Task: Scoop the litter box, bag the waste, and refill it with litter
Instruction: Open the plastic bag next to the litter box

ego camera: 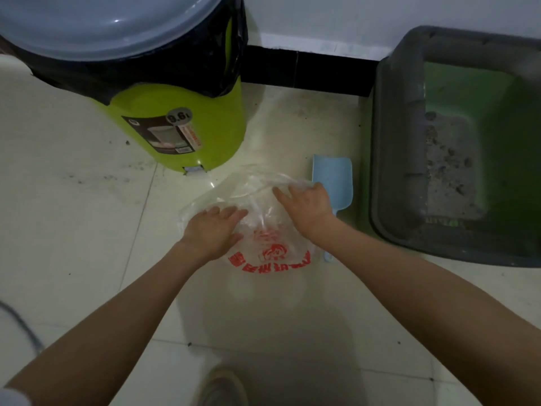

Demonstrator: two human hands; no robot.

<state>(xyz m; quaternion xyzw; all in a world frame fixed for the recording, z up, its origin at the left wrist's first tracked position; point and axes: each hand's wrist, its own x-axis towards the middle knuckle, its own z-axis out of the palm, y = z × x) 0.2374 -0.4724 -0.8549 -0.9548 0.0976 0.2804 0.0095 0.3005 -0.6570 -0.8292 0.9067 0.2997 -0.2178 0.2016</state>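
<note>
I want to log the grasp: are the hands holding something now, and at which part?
Both hands are on the clear plastic bag on the floor: left hand on its left side, right hand near its upper right edge. Whether they grip it cannot be told.

two bare forearms, no watch or rings showing. a pale sleeve edge (11, 395) sits at the left arm's elbow. below the arms, a light-coloured shoe (224, 386).

Open floor (73, 215) is left to the left of the clear plastic bag (263, 230) and in front of it. The far side is closed off by a lime-green pedal bin (181, 127) and the wall (322, 22). The right is blocked by a litter box (392, 142), with a blue scoop (333, 177) lying in the narrow strip between bag and box.
</note>
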